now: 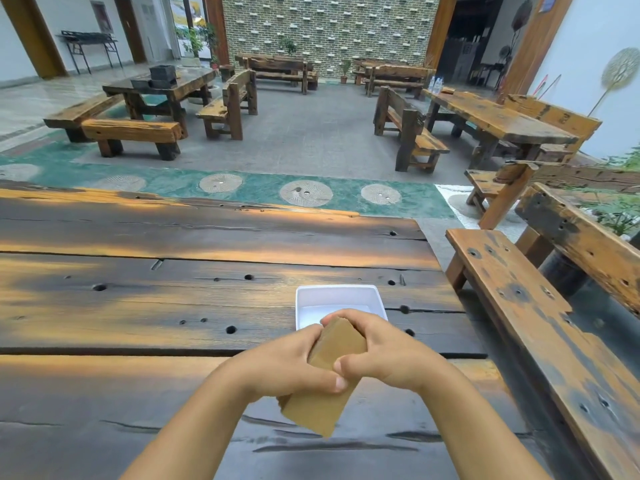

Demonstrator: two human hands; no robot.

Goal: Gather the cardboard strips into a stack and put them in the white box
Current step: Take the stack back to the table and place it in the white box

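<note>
A stack of brown cardboard strips (330,382) is held above the dark wooden table (173,306), tilted with its far end up. My left hand (287,362) grips its left side, thumb across the top. My right hand (377,351) clasps the right side and far end. The white box (332,299) sits on the table just beyond my hands; its near edge is hidden behind my fingers, and the part of its inside that I see is bare.
A wooden bench (540,334) runs along the right of the table. Beyond the table's far edge lie a green floor strip with round stone inlays (306,192) and more wooden tables and benches.
</note>
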